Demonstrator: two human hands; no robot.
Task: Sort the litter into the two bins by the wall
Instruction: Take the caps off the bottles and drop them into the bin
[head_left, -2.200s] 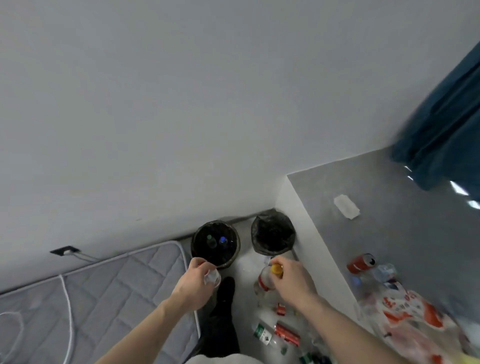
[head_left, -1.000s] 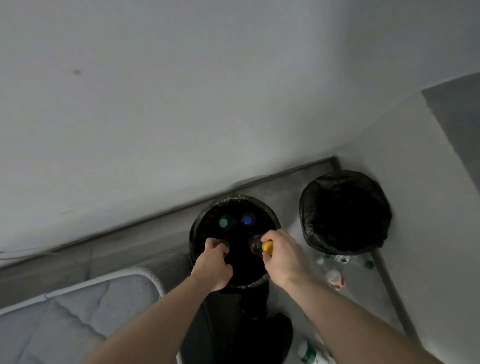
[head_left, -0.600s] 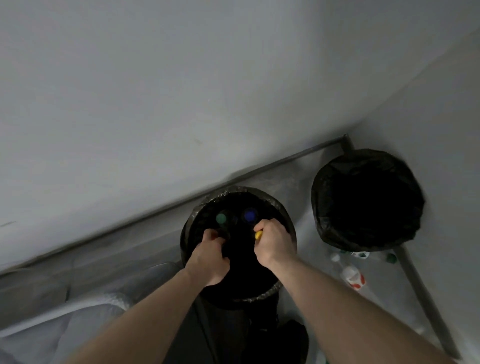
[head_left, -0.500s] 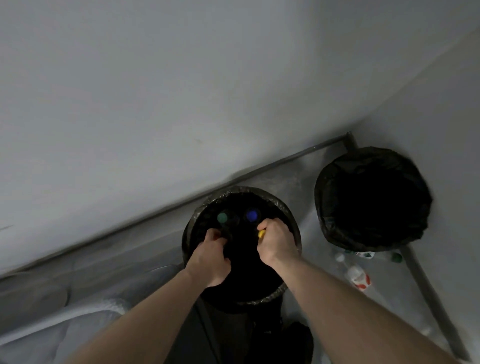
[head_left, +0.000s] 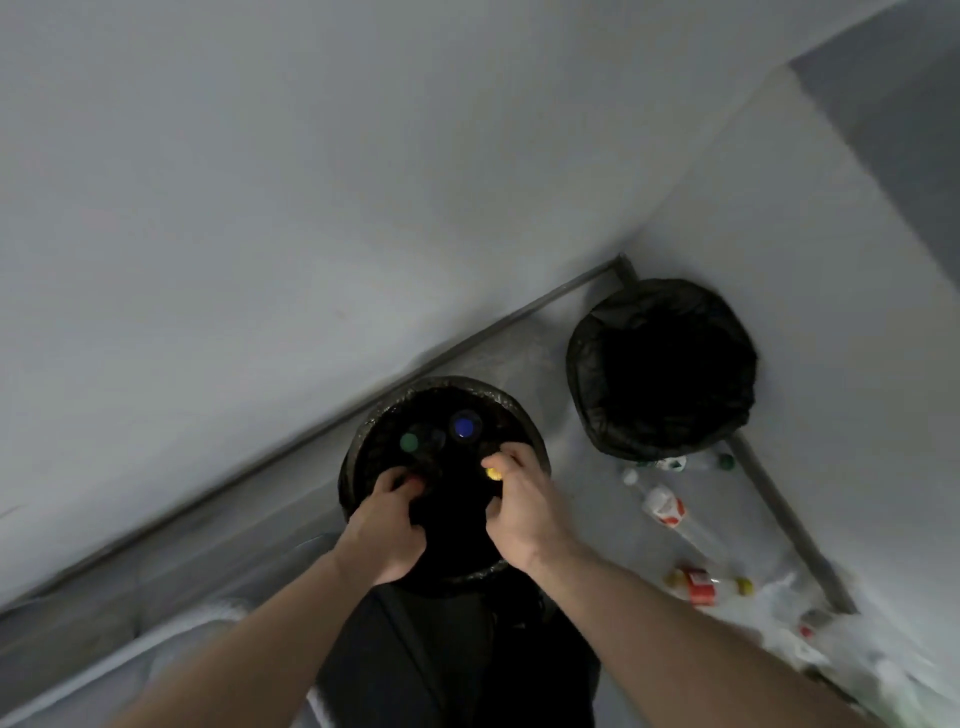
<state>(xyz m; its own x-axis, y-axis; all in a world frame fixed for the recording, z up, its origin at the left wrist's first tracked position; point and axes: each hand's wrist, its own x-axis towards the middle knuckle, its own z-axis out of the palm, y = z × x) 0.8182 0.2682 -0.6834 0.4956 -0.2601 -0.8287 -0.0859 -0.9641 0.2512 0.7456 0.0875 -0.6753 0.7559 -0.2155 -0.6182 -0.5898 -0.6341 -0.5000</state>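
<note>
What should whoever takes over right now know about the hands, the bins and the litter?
Left hand: over the left bin, fingers curled round something small; I cannot tell what it is.
Right hand: over the same bin, pinching a yellow cap; whatever is attached is hidden in the dark.
Done: a green cap and a blue cap show inside the left bin. The right bin is too dark to read.
Left: both hands have not yet let go. Bottles lie on the floor beside the right bin, including a white-labelled bottle and a red-labelled bottle.
</note>
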